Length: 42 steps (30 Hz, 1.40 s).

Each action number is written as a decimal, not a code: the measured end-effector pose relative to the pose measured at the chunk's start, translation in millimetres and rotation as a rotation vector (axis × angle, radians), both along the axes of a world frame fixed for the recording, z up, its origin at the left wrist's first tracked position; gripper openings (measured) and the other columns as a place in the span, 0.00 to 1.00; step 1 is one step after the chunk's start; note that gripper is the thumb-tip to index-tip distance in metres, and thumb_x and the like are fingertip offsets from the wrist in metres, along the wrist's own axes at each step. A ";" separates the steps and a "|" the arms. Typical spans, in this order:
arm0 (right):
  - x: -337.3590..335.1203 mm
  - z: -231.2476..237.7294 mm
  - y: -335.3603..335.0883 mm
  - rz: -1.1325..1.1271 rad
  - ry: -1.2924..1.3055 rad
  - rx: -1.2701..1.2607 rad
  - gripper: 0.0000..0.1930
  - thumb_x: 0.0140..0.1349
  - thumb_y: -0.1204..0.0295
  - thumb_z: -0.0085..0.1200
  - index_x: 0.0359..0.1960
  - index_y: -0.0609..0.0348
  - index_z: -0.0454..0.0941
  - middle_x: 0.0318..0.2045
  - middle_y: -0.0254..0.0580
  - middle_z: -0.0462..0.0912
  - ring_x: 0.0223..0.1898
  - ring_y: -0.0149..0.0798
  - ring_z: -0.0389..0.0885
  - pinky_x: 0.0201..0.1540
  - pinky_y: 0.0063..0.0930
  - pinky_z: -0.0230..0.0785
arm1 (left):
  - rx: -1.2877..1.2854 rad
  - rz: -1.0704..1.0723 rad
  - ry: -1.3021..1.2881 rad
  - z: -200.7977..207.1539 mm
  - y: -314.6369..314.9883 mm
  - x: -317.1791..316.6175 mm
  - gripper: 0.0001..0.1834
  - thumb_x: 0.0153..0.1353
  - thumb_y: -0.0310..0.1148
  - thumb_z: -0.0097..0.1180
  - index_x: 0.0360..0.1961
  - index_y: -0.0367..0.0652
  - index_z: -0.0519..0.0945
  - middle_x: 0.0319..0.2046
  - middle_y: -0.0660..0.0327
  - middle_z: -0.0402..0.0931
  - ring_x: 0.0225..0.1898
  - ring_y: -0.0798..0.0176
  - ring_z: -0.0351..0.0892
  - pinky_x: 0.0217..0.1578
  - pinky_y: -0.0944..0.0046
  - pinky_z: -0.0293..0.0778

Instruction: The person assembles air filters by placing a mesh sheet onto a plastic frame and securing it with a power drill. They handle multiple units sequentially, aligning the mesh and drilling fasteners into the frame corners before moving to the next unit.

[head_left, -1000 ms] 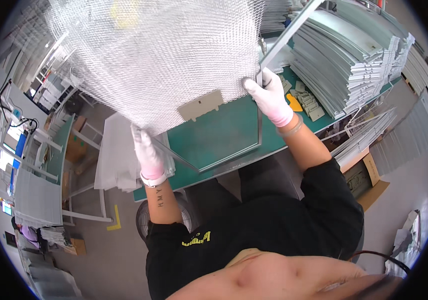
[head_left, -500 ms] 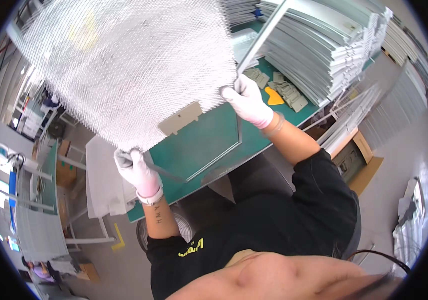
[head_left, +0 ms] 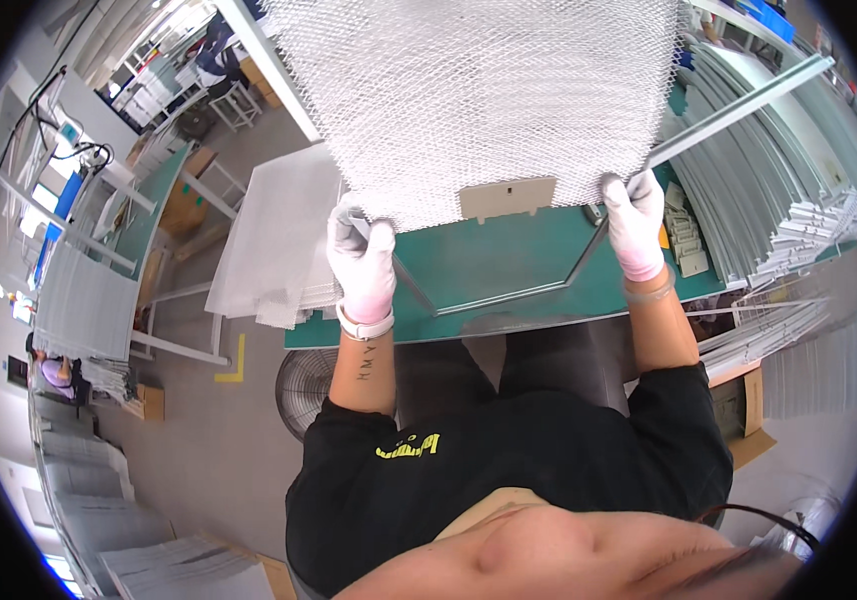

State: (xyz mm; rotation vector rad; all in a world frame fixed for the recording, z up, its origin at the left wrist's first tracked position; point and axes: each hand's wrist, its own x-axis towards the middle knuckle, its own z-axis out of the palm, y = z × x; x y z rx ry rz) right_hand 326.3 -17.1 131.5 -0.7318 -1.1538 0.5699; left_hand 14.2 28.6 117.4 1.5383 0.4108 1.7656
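A silvery metal mesh sheet (head_left: 489,90) is held up in front of me by its near corners. My left hand (head_left: 362,262), in a white glove, pinches the near left corner between thumb and fingers. Likewise gloved, my right hand (head_left: 636,228) grips the near right corner. A small beige plate (head_left: 507,198) with tabs sits at the middle of the mesh's near edge. Below it, a thin grey metal frame (head_left: 499,301) shows its near bar and angled sides, running up to both hands. A long metal bar (head_left: 739,112) slants away beyond my right hand; its join is hidden.
The green tabletop (head_left: 479,255) lies underneath. More beige plates (head_left: 687,240) and a tall stack of grey metal strips (head_left: 749,190) are at the right. Mesh sheets (head_left: 274,230) are piled at the left. A round floor fan (head_left: 304,395) stands below the table edge.
My hands and the mesh sheet now appear farther right in view, and the mesh's near edge has become more level. Both hands keep their grip. The whole view has turned.
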 end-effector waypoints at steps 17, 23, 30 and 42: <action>9.5 -41.2 6.5 0.011 -0.073 -0.026 0.15 0.69 0.74 0.56 0.54 0.66 0.74 0.44 0.34 0.83 0.42 0.22 0.76 0.45 0.20 0.70 | -0.070 0.116 0.052 -5.3 -9.0 24.3 0.18 0.68 0.24 0.54 0.58 0.32 0.73 0.46 0.61 0.81 0.42 0.74 0.77 0.45 0.72 0.73; 3.3 -111.1 8.2 0.068 -0.144 -0.150 0.18 0.70 0.73 0.56 0.58 0.67 0.72 0.48 0.37 0.82 0.46 0.25 0.77 0.51 0.24 0.70 | -0.196 0.154 0.260 -103.9 -2.5 12.0 0.18 0.67 0.26 0.56 0.56 0.33 0.73 0.46 0.61 0.81 0.40 0.74 0.76 0.42 0.72 0.72; 16.4 -3.5 4.6 0.205 -0.057 -0.145 0.25 0.63 0.75 0.58 0.61 0.69 0.70 0.56 0.40 0.78 0.57 0.32 0.75 0.64 0.30 0.65 | -0.234 -0.198 0.126 -16.8 4.7 -5.2 0.40 0.55 0.35 0.73 0.65 0.34 0.68 0.60 0.56 0.73 0.62 0.64 0.70 0.63 0.60 0.66; 20.4 -21.9 5.5 0.017 -0.105 -0.220 0.14 0.70 0.72 0.57 0.53 0.66 0.75 0.38 0.29 0.81 0.39 0.22 0.74 0.43 0.19 0.68 | -0.082 0.034 0.081 -23.3 -6.7 11.7 0.19 0.63 0.21 0.62 0.55 0.32 0.77 0.47 0.60 0.83 0.47 0.69 0.79 0.52 0.67 0.73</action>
